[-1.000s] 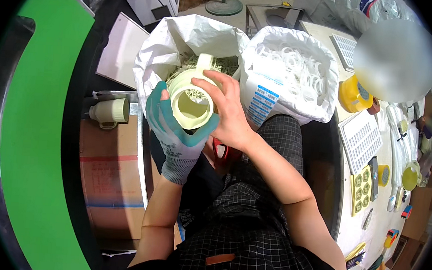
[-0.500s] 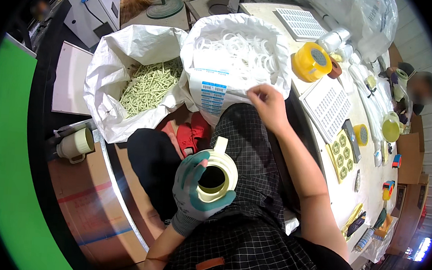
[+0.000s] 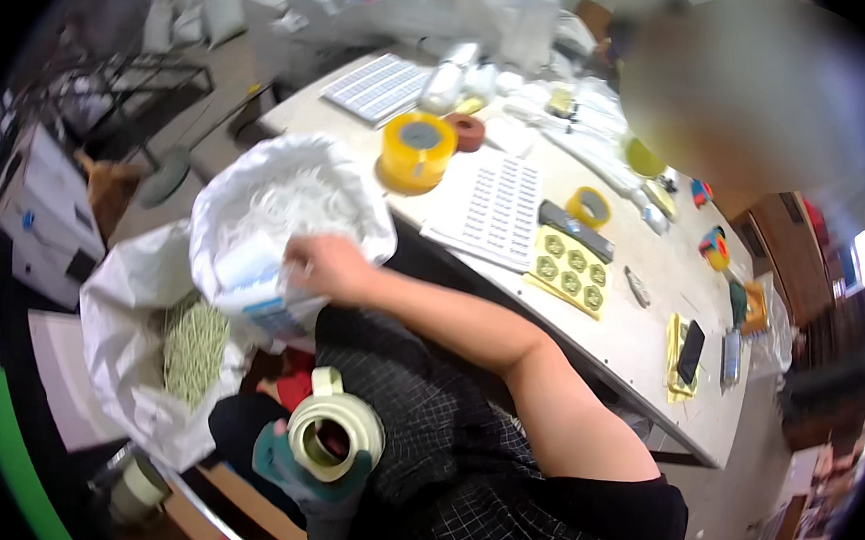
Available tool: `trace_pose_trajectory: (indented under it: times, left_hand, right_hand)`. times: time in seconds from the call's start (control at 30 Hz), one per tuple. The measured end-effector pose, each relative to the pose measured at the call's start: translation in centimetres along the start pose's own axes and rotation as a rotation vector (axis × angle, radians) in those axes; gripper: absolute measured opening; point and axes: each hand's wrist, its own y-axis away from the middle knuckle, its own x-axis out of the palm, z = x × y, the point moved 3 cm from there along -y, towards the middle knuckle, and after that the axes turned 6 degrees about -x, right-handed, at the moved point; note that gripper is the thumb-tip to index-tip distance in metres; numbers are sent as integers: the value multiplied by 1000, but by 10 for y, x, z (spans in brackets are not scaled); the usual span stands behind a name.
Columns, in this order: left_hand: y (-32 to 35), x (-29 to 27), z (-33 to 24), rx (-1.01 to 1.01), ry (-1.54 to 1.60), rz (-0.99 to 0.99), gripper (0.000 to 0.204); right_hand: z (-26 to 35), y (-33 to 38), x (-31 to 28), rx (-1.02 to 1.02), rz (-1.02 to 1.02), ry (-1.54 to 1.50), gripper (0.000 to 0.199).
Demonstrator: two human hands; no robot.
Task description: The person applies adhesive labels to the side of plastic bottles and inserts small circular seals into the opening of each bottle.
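Note:
My left hand [image 3: 283,475], in a grey and green work glove, wraps round a cream plastic jug body [image 3: 366,426] with a handle. Its round open mouth faces up over my lap. Bare and slightly blurred, my right hand [image 3: 332,268] is at the near rim of a white sack [image 3: 380,234]. Its fingers are curled down beside a white-and-blue label sheet [image 3: 250,265]; anything between them is hidden. White plastic rings [image 3: 292,205] fill the sack behind it. A second white sack [image 3: 115,293] with pale green screw-like pieces [image 3: 196,354] stands to the left.
On the table [image 3: 636,370] at right lie a yellow tape roll [image 3: 417,149], a printed label sheet [image 3: 487,206], a yellow sheet of round stickers [image 3: 568,269] and a dark phone [image 3: 691,350]. Another cream jug [image 3: 139,490] is at lower left. A large blurred shape [image 3: 766,93] covers the upper right.
The view has swung right, showing more of the table. My right hand has moved to the sack's near rim by the label sheet. The left hand keeps its hold on the jug body.

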Motion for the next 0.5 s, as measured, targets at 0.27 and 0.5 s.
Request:
trace_pose_trajectory:
  times: [0.27,0.5]
  left_hand:
    - [-7,8,11,-4,161,127,74]
    - [-18,-10,12,22,59,215,39]
  right_hand:
    - [130,118,-31,-728,150,-4,30]
    - [125,134,-22,-765,313,-7,52]
